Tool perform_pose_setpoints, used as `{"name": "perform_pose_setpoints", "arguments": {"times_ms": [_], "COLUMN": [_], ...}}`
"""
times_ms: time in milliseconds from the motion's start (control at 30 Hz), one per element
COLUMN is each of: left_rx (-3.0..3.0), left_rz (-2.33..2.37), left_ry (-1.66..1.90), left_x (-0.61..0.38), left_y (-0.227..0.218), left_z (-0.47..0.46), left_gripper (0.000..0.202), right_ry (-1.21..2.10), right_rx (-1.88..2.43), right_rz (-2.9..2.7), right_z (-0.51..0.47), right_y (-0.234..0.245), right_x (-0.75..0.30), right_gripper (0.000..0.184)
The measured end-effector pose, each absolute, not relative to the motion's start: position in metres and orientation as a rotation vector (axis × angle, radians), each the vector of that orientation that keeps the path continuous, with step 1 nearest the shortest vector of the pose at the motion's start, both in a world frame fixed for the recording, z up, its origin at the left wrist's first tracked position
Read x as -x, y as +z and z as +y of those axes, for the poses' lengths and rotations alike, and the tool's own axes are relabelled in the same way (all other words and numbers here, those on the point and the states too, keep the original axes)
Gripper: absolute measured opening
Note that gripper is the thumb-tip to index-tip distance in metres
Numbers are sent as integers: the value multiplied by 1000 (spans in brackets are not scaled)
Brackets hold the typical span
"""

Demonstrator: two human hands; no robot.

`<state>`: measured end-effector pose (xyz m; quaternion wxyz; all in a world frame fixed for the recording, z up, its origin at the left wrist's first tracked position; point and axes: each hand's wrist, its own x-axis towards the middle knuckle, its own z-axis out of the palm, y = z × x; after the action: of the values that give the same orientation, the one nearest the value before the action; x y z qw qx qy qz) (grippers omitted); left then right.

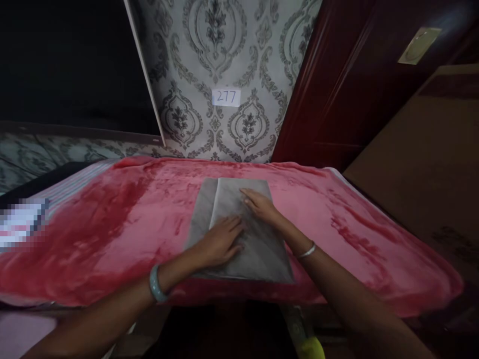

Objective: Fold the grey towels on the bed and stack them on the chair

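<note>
A grey folded cloth (262,254) lies flat on a pink plush blanket (149,219). One flap of it is folded over from the right, and its pale edge runs along the left part. My left hand (220,242) rests on the middle of the cloth, fingers stretched out and pointing right. Farther up and to the right, my right hand (260,205) lies on the upper flap with its fingers extended toward the left. Neither hand grips anything. A bluish bangle circles my left wrist and a silvery one my right.
Patterned wallpaper with a paper label (226,97) reading 277 rises behind the blanket. A dark screen (75,65) stands at the upper left. On the right are a dark red door (329,75) and a brown panel (419,149). A blurred-out object (20,224) sits at the left edge.
</note>
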<state>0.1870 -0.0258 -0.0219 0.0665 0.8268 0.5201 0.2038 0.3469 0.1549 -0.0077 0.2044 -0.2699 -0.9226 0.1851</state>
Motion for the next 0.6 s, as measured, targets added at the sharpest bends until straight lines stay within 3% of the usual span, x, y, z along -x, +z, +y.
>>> {"name": "perform_pose_setpoints", "arguments": {"times_ms": [267, 600], "left_rx": [-2527, -2447], "left_rz": [1590, 1561], "left_ry": [406, 435], "left_x": [-182, -186], "left_y": [-44, -50], "left_z": [-36, -44], "left_gripper": [68, 76], "right_ry": [351, 384], "right_rx": [852, 781], "right_rz": [-2933, -2972], "right_z": [184, 195], "right_y": [-6, -17], "right_x": [-269, -264], "right_gripper": [59, 63]}}
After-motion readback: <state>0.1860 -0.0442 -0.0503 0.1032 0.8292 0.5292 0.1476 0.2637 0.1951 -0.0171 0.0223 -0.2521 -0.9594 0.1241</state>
